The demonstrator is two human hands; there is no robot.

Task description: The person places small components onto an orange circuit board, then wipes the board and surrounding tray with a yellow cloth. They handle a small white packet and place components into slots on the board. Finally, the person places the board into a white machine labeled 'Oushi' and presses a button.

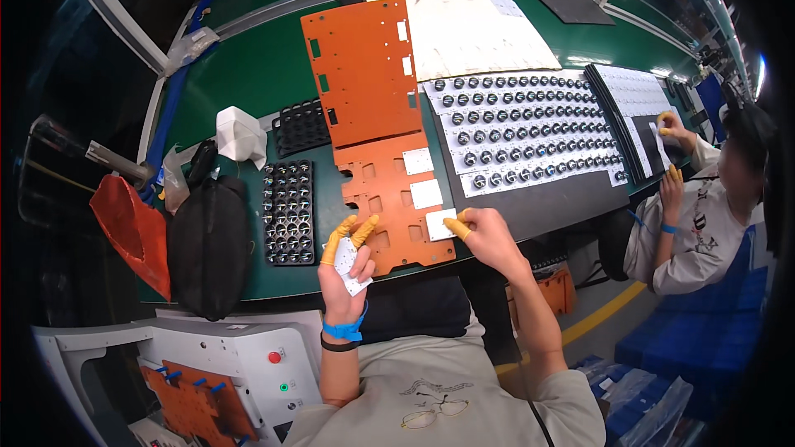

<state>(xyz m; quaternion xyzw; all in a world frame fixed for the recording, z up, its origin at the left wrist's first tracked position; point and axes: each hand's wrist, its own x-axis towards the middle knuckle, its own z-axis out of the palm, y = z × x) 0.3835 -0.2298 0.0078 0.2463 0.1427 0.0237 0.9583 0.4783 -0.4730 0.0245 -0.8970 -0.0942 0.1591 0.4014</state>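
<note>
While our left hand (346,265) holds a small stack of white square boards (349,263) at the lower centre of the frame, its fingers are closed around that stack, with yellow finger covers on the two tips that stick up. Our right hand (487,236) sits just right of centre, its fingers pinched narrow on one white square board (440,225) that lies on the lower right corner of the orange plate (397,207). Two more white squares (422,178) lie on that same plate, just above the one we pinch. A second, larger orange plate (360,70) lies above it toward the upper centre, overlapping the lower one.

Left of the lower plate stands a black tray (288,212) filled with small round parts, and a second black tray (301,126) lies just above it. Right of the plates, a white sheet (526,132) carries rows of round parts, resting partly on a dark mat (546,203). All of this lies on the green table (248,74). A black bag (209,244) and an orange bag (132,228) sit at the left of the frame. At the right edge another person (704,223) works on white sheets, also with yellow finger covers.
</note>
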